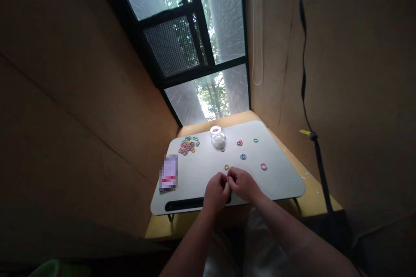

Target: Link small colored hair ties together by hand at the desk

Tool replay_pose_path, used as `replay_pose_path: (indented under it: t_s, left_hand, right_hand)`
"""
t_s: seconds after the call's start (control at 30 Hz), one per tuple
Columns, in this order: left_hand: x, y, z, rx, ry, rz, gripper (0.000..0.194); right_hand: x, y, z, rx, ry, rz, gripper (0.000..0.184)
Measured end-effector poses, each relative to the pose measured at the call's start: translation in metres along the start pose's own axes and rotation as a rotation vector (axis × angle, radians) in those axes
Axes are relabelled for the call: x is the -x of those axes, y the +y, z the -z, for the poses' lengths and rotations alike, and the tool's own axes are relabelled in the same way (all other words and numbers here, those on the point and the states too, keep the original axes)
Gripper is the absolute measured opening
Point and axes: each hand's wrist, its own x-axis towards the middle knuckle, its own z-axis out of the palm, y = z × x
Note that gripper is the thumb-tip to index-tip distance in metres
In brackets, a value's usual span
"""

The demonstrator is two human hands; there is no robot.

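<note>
My left hand [216, 191] and my right hand [243, 184] meet fingertip to fingertip over the front of a white lap table. Both are closed in a pinch; what lies between the fingertips is too small and hidden to make out. Just beyond them rests a yellow ring [226, 167], like a small hair tie. Farther out are a pink ring [264, 166], a bluish cluster of rings [243, 156], a red cluster [239, 143], a green ring [255, 140] and a dark ring [222, 149]. A mixed pile of coloured rings [187, 146] lies at the back left.
A clear round container [217, 136] stands at the table's back. At the left edge lies a blurred purple packet-like object [169, 173]. A black slot [183, 204] runs along the front of the white table [282, 181]. Behind is a window [211, 91]; a dark strap [320, 169] hangs right.
</note>
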Motion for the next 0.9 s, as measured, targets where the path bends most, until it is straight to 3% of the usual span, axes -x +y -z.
replay_pose_path:
  t_s: [0.9]
  left_hand:
    - [0.0045,-0.0016,0.0019,-0.018,0.029,-0.040,0.012]
  right_hand:
    - [0.0026,-0.0017,-0.0057,0.096,0.019,0.005,0.011]
